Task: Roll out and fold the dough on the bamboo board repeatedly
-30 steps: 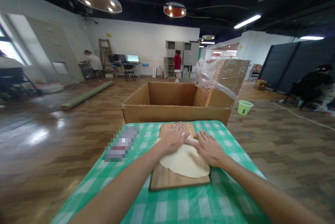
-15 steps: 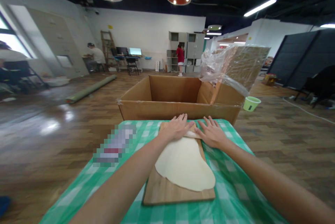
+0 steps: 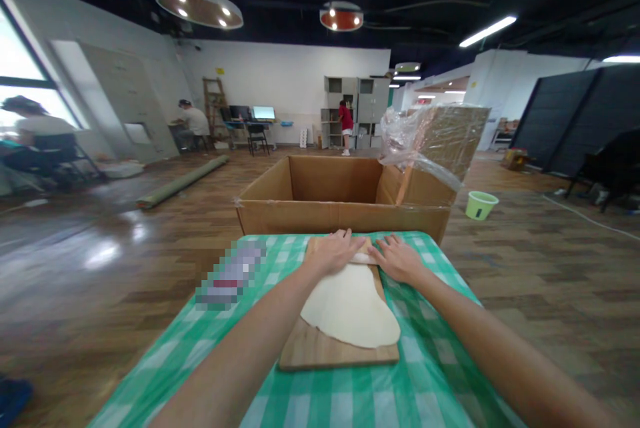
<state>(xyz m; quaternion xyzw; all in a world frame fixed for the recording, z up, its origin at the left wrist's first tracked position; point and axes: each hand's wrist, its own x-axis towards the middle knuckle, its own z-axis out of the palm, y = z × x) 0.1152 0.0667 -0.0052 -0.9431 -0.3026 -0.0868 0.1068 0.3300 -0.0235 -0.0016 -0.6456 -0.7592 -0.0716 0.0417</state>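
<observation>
A thin sheet of pale dough [image 3: 350, 308] lies on a wooden board [image 3: 320, 351], broad at the near end and reaching under my hands at the far end. Across the far end of the dough lies a rolling pin [image 3: 367, 259], whitish, with only its middle showing between my hands. My left hand [image 3: 334, 251] bears down on the pin's left part, fingers bent over it. Over its right end is my right hand [image 3: 399, 258], thumb toward the middle and fingers curled forward. Both palms hide the pin's ends.
A green-and-white checked cloth [image 3: 310, 408] covers the table. A blurred-out packet [image 3: 233, 275] lies left of the board. Just beyond the table stands a large open cardboard box [image 3: 345, 215], with a green bucket [image 3: 481, 205] to its right. Several people are farther back.
My fingers, stretched out flatter before, are now curled more over the rolling pin. The camera view has tilted up slightly. The dough keeps much the same outline.
</observation>
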